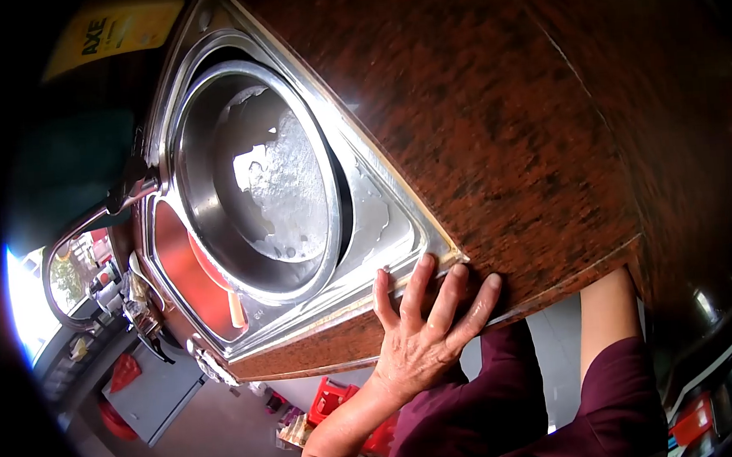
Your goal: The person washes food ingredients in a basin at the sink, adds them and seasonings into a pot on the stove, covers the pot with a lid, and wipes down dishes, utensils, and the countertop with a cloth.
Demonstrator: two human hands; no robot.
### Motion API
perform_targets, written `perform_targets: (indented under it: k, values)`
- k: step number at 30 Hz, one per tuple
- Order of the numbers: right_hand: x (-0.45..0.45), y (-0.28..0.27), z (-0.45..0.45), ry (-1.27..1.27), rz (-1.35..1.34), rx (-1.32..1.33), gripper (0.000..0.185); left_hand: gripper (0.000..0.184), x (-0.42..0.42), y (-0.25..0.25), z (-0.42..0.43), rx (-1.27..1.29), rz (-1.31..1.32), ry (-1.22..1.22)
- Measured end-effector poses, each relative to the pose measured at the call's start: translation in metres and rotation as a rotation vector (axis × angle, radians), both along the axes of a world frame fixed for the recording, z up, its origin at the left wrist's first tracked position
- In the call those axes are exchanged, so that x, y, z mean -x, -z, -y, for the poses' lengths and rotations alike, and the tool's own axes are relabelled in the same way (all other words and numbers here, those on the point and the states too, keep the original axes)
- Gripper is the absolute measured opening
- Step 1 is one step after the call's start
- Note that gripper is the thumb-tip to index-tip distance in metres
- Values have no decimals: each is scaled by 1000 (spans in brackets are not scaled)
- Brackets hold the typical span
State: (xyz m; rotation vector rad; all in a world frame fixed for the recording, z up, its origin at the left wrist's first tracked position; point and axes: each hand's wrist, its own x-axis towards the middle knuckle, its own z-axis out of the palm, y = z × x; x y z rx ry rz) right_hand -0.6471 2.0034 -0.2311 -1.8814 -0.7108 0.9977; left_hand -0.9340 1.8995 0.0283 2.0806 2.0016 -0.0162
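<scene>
My left hand (427,329) rests back side up on the counter's front edge, at the near corner of the steel sink (383,227). Its fingers are spread and look wet, and nothing is in them. My right forearm (608,318), bare below a purple sleeve, reaches up to the counter edge, and the hand beyond it is hidden. A large round steel basin (331,268) sits in the sink, with whitish, shiny patches inside that could be water or foam. Beside the basin, an orange-red object (191,268) lies in the second sink bowl.
A curved faucet (73,238) stands at the left. The reddish-brown speckled counter (493,120) stretches right of the sink. A yellow AXE pack (119,30) is at the top left. Below are a grey cabinet (154,392) and a red stool (330,398).
</scene>
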Motion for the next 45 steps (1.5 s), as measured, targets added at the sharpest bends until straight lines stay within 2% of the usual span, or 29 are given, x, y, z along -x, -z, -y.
perform_targets:
  k: [8, 20, 24, 27, 30, 31, 32, 33, 34, 36, 39, 41, 42, 44, 45]
  values:
    - [-5, -5, 20, -14, 36, 44, 27, 46, 0, -1, 0, 26, -9, 10]
    - [48, 11, 5, -161, 80, 39, 23, 55, 1, -1, 0, -11, -4, -4]
    - [77, 13, -11, -381, 216, 43, 21, 57, -4, -8, -2, -4, 69, -87]
    - [89, 0, 40, -684, 302, 66, 20, 59, -3, -7, -1, -64, 9, -44]
    - [75, -15, 138, -1091, 59, 258, 19, 57, -3, -7, 3, -127, 22, -51]
    - [68, -23, 165, -1041, -304, 365, 16, 57, -4, -6, 6, -156, 7, -48]
    - [60, -22, 188, -1202, -163, 277, 15, 55, -3, -6, 8, -170, 12, -45]
    - [58, -40, 202, -1203, -192, 366, 15, 55, -4, -6, 9, -207, 10, -39]
    - [57, -71, 204, -1355, -49, 296, 16, 54, -3, -5, 9, -243, 4, -41]
    - [51, -88, 220, -1388, 42, 306, 17, 58, -1, -6, 13, -300, -6, -30]
    - [53, -139, 221, -1355, 195, 329, 20, 60, 2, 4, 17, -378, -20, -17]
    - [48, -148, 226, -1300, 220, 250, 21, 61, 2, 9, 20, -383, 29, -1]
    - [43, -148, 230, -1254, 242, 200, 21, 68, 3, 11, 20, -376, 55, -6]
    - [34, -155, 238, -1188, 299, 134, 21, 76, 6, 3, 24, -369, 263, -4]
    - [30, -159, 246, -1165, 329, 125, 20, 81, 7, 5, 27, -420, 459, -39]
